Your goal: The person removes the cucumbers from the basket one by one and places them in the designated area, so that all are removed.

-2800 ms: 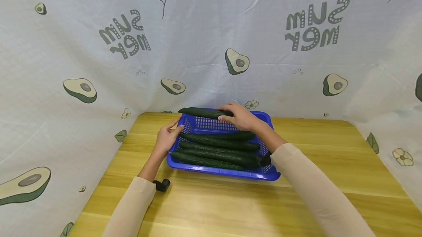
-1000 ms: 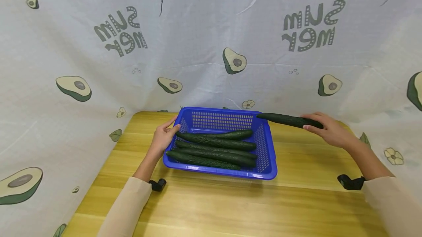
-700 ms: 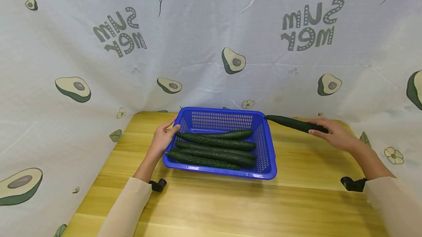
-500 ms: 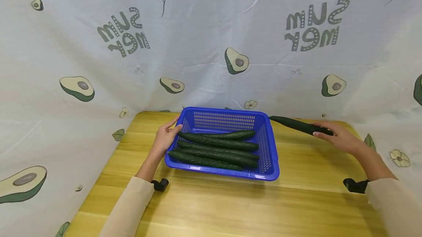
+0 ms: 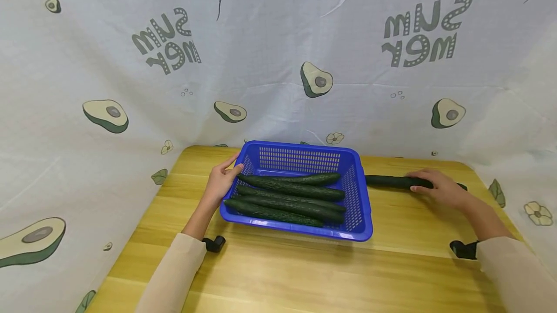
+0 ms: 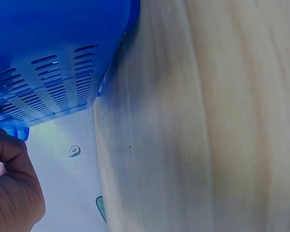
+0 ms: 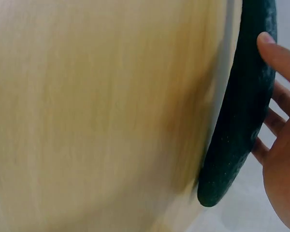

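My left hand [image 5: 219, 182] holds the left rim of a blue plastic basket [image 5: 300, 233], thumb over the edge. Several dark green cucumbers [image 5: 291, 188] lie side by side inside it. To the right of the basket, one more cucumber [image 5: 387, 182] lies along the table. My right hand [image 5: 444, 189] holds it from above near its right half, and its left end reaches the basket's side. The right wrist view has the thumb on the near side of that cucumber [image 7: 241, 111], with fingers behind. In the left wrist view, the basket's slotted wall [image 6: 53, 72] is above my partly cut-off hand [image 6: 14, 188].
The wooden table [image 5: 278, 274] spreads in front of the basket and to its right. A white curtain [image 5: 261, 61] printed with avocados hangs right behind the table and along its sides. Black wrist cameras [image 5: 214, 244] sit on both forearms.
The right hand has carried a cucumber from over the basket's back to the right, then lowered it from a slant to lie flat on the table. The left hand has stayed on the rim.
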The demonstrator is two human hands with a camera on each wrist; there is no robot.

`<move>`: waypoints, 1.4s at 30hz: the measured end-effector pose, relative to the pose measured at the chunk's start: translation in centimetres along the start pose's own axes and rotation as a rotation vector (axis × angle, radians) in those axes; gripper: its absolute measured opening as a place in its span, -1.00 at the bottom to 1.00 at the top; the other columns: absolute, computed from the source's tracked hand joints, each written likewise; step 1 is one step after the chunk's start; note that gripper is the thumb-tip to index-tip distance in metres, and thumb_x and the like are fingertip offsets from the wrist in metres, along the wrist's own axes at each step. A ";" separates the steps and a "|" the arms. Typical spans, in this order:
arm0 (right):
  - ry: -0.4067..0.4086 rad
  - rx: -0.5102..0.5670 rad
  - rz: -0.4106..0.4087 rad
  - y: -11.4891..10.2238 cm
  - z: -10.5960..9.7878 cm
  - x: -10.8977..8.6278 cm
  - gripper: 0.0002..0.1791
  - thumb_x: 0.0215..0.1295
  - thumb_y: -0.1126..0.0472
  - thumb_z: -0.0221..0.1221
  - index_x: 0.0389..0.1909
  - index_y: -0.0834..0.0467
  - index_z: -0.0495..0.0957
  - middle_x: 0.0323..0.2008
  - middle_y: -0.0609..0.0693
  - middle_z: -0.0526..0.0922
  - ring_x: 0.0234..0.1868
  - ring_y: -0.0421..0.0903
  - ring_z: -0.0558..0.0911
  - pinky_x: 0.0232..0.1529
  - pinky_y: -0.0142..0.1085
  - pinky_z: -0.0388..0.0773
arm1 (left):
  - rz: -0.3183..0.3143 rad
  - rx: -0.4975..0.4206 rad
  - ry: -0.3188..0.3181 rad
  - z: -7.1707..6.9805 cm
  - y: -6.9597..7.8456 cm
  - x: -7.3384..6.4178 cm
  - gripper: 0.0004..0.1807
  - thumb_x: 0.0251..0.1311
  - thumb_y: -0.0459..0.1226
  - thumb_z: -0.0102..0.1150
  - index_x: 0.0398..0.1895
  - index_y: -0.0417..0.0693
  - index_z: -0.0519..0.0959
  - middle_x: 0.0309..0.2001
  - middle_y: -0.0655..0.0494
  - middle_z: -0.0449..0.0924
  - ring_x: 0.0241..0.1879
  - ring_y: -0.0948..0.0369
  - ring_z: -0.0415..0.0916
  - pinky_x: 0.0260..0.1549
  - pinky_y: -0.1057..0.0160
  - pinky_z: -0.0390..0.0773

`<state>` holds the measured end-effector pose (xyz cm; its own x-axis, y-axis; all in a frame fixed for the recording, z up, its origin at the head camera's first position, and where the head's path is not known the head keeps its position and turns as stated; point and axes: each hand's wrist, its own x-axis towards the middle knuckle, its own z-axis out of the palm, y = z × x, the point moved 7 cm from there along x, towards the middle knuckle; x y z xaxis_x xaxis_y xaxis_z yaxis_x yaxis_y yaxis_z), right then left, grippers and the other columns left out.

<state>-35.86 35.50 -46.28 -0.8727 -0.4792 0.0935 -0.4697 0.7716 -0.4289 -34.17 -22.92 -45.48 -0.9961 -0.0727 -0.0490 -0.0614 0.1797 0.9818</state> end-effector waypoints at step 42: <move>0.060 0.136 0.091 -7.8 -3.8 2.8 -0.43 0.59 0.01 0.09 0.44 0.25 0.36 0.42 0.35 0.38 0.44 0.44 0.27 0.28 0.51 0.23 | 0.001 -0.059 -0.014 0.4 0.0 -0.1 -0.43 0.44 -0.10 0.24 0.49 0.30 0.43 -0.33 0.05 0.82 -0.47 0.21 0.75 -0.46 0.21 0.74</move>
<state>-35.14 29.75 -39.25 -0.9189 -0.3814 0.1005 -0.3700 0.7451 -0.5549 -34.08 -22.55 -45.49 -0.9970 -0.0583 -0.0507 -0.0575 0.1213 0.9909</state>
